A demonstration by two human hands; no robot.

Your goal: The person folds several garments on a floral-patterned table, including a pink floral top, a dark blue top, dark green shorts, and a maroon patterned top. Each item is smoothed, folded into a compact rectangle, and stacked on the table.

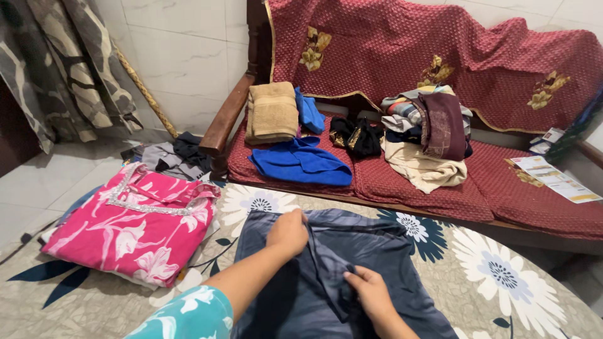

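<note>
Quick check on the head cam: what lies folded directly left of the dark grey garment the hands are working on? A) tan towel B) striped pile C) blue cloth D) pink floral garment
D: the pink floral garment lies folded on the flowered bedsheet just left of the dark grey garment, which the left hand and right hand pinch; the other items sit on the red sofa.
</note>
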